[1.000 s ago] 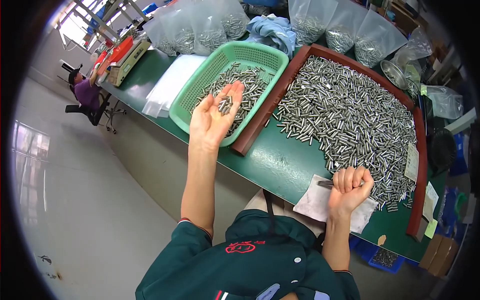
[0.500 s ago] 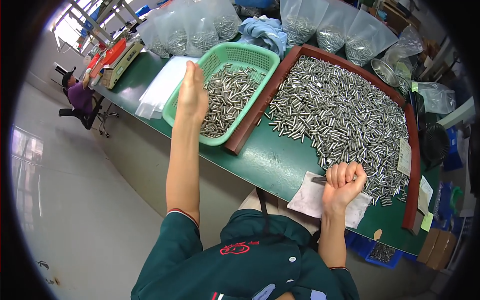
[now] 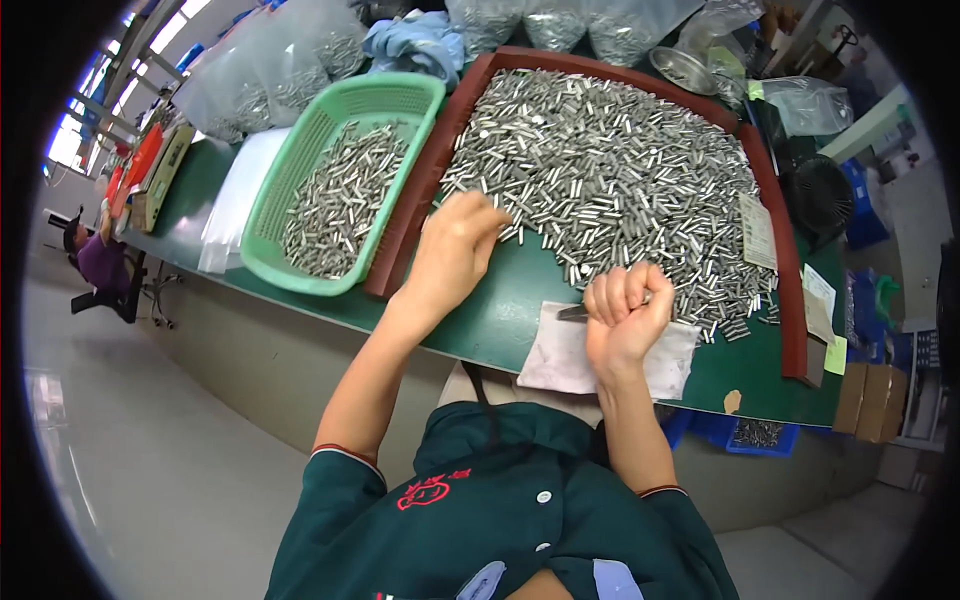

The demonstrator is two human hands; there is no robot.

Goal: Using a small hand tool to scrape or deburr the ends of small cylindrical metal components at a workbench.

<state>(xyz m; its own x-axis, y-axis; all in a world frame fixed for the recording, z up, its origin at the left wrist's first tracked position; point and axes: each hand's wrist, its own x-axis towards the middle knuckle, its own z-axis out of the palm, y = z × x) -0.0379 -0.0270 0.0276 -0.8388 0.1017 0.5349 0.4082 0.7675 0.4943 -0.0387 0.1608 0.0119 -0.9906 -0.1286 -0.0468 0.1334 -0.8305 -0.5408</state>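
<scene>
Head view: left hand (image 3: pixel 455 250) at the near left border of the heap, fingers (image 3: pixel 480 213) bent and drawn close together; cannot tell whether they pinch anything.
Right hand: right hand (image 3: pixel 628 315) curled in a fist round a thin metal tool (image 3: pixel 573 312), its tip out to the left, above a whitish cloth (image 3: pixel 550 355).
Metal pins: metal pins (image 3: pixel 620 170) heaped just beyond both hands; short rods, mostly lying flat, long axes in every direction, some ends glinting.
Red-brown frame: red-brown frame (image 3: pixel 415 205) bounds the heap left, back and right; side toward the person open.
Green basket: green basket (image 3: pixel 262 225) left of the frame, long axis slanting away to the right; more pins inside, bare floor showing at its far end.
Open room: bare strip of green desk (image 3: pixel 500 310) between left rail, heap and cloth; basket's near end close to the front edge.
Behind frame: clear bags (image 3: pixel 640 35) part-filled with pins, a round metal dish (image 3: pixel 683 70) by the back rail.
Below desk: blue bin (image 3: pixel 765 440), small metal parts in it.
</scene>
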